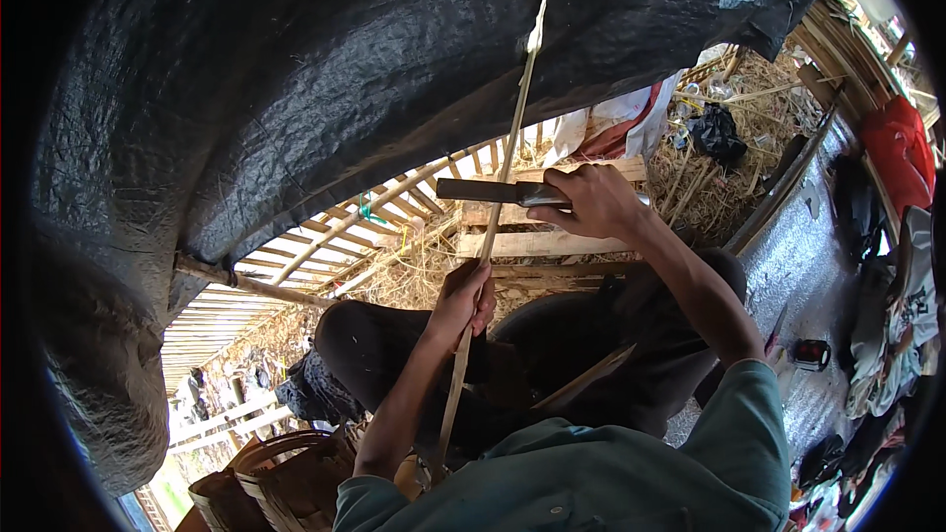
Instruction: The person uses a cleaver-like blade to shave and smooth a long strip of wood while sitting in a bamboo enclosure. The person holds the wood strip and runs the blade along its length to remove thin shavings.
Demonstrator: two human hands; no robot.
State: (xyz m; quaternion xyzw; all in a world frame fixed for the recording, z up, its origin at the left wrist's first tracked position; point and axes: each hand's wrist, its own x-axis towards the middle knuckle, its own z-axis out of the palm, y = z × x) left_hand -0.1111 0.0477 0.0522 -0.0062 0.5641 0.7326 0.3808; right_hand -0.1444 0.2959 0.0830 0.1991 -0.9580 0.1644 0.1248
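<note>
A long, thin bamboo strip [502, 177] runs from beside my lap up past the black sheet overhead. My left hand [465, 301] is closed around its lower part, above my crossed legs. Farther up, my right hand [597, 201] grips a knife with a dark, broad, square-ended blade [476, 190]. That blade lies across the strip, seemingly against it, and points left. The knife's handle is mostly hidden by my fingers. Another pale, flat strip [588, 375] rests across my lap.
A black plastic sheet [365, 69] hangs low ahead and to the left. Beyond my knees are wooden slats [552, 244] and loose straw. Woven baskets [296, 478] stand at lower left. On the right lie a silvery mat [803, 236], a red bag [899, 150] and assorted bags.
</note>
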